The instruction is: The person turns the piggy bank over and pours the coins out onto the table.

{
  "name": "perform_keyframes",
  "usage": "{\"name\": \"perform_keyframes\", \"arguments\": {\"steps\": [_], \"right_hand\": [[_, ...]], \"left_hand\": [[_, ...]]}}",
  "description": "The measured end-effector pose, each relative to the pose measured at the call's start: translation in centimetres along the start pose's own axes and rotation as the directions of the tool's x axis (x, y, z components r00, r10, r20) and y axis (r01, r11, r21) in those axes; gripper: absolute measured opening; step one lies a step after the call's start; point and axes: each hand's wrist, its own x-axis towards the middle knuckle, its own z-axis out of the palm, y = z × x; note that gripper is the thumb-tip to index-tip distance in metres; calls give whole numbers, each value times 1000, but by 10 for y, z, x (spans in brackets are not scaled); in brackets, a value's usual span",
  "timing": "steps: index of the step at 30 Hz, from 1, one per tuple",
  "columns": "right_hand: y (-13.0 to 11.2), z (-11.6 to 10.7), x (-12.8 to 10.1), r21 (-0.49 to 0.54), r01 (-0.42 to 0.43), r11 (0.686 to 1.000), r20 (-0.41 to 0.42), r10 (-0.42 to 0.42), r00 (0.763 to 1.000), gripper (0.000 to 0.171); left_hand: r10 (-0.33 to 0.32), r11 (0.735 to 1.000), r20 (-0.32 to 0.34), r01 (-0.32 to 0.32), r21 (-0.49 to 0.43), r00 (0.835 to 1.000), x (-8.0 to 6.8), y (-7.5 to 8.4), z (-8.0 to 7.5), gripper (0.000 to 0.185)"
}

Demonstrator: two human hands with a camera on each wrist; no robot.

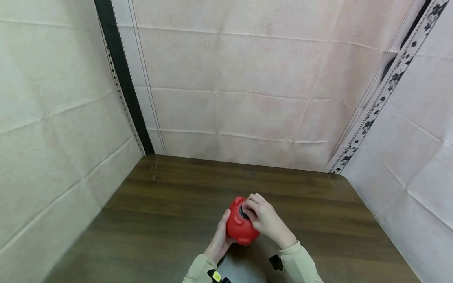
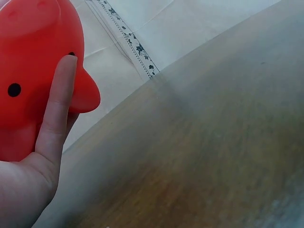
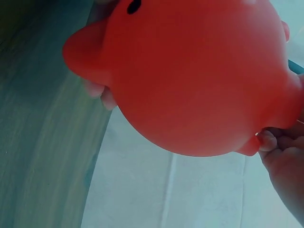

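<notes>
A round red piggy bank [image 1: 238, 230] with stubby feet is held up over the near part of the table, its underside turned up toward the head camera. My left hand [image 1: 219, 240] grips it from the left; in the left wrist view one finger [image 2: 59, 102] lies along its face beside a black dot eye. My right hand [image 1: 264, 218] reaches over from the right, its curled fingers pinching at a dark round plug [image 1: 243, 213] in the underside. Those fingers partly cover the plug. In the right wrist view, the right hand [image 3: 285, 159] shows at the edge by the feet.
Beneath the hands lies a brown wood-grain table [image 1: 170, 220]. Pale creased cloth [image 1: 226, 94] hangs behind it and along both sides, with a floral border strip [image 1: 375, 110] at the right corner and a dark band [image 1: 124, 74] at the left corner.
</notes>
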Motion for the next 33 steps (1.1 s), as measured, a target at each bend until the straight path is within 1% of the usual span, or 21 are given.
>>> {"name": "perform_keyframes", "arguments": {"steps": [3,8,10,12,14,17,20,22,24,30,33], "right_hand": [[-1,0,0,-16,-15,1000,-13,15,1000,24],[-2,3,-2,-43,-58,997,-44,56,997,22],[-1,4,-4,-34,-65,997,-52,64,997,23],[1,3,-5,-9,-54,999,-53,53,997,23],[3,2,-6,21,-34,999,-41,35,999,23],[5,-1,-6,59,24,998,-11,-23,1000,20],[7,-5,-3,75,85,994,16,-87,996,19],[7,-8,0,84,110,990,30,-112,993,19],[6,-10,2,93,114,989,45,-119,992,19],[6,-10,3,114,74,991,99,-86,991,17],[7,-11,3,117,82,990,132,-97,986,15]], "left_hand": [[0,1000,3,0,1,1000,0,1,0,71],[29,999,-2,-29,-17,1000,0,0,1,74],[39,999,3,-39,-28,999,0,-1,1,72],[39,998,7,-39,-40,999,0,-1,2,70],[33,999,8,-33,-39,999,0,-1,2,70],[23,1000,0,-23,-21,1000,-1,-1,2,72],[21,1000,-1,-21,3,1000,-1,-1,2,74],[23,1000,3,-23,8,1000,-1,-1,2,73],[24,1000,6,-24,5,1000,-1,-1,2,71],[6,1000,-18,-6,-13,1000,-2,-3,2,71],[-8,1000,-23,8,-10,1000,-2,-5,2,72]]}}
